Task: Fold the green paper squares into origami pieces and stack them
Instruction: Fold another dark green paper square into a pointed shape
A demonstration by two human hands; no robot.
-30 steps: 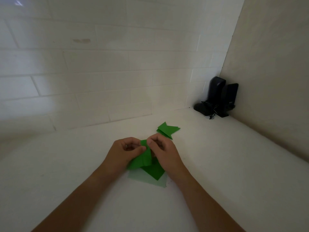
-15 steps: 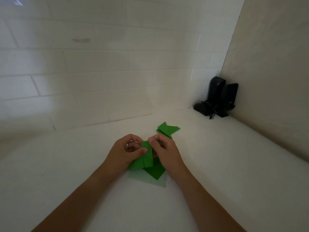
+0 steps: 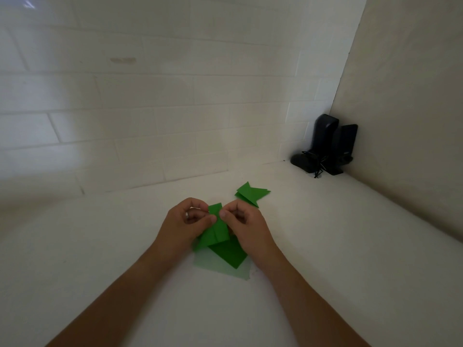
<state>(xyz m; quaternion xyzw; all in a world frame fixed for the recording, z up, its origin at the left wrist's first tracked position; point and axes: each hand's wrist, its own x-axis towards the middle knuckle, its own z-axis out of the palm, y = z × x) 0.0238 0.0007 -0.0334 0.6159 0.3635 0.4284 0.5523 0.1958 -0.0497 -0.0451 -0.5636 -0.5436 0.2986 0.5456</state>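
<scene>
A green paper piece [image 3: 217, 230], folded into a narrow strip, is held just above the white surface. My left hand [image 3: 184, 225] pinches its left edge near the top and my right hand [image 3: 246, 227] pinches its right edge, thumbs facing each other. Under it lie flat green paper squares [image 3: 229, 255] on a paler green sheet [image 3: 220, 267]. A small stack of folded green pieces [image 3: 251, 194] lies just beyond my right hand.
The white counter [image 3: 325, 234] meets a white tiled wall [image 3: 150, 108] at the back and a beige wall [image 3: 413, 108] on the right. A black device [image 3: 325, 146] with a cord stands in the far right corner.
The held paper has gone from a loosely curved sheet to a narrow flat strip, its sides folded inward. Both hands stayed in place, with the fingers shifting along the strip's top.
</scene>
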